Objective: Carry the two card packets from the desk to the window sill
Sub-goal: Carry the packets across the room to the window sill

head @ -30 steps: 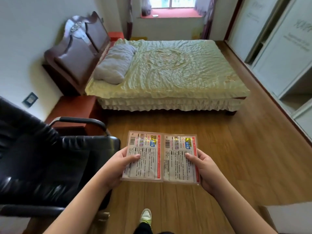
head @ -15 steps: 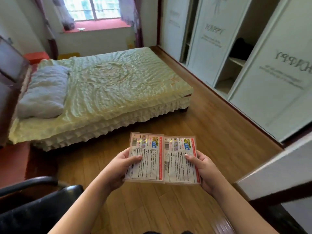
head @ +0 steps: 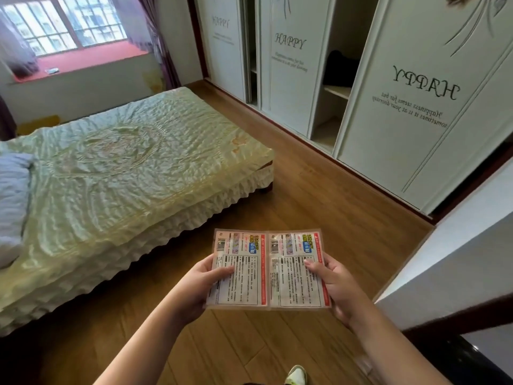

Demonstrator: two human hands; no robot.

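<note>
Since the earlier frames our view has swung to the right: the black chair has dropped out of sight, the wardrobe now fills the right side, and the bed has slid to the left. From the head camera we hold the two card packets side by side, edges touching, printed faces up, over the wooden floor just past the foot corner of the bed. Our left hand grips the left packet at its outer edge, thumb pressed on top and fingers curled beneath. Our right hand grips the right packet the same way, thumb on its printed face. The red window sill lies well apart from us, at the far end of the room beyond the bed, under the barred window. One shoe tip shows at the bottom edge
</note>
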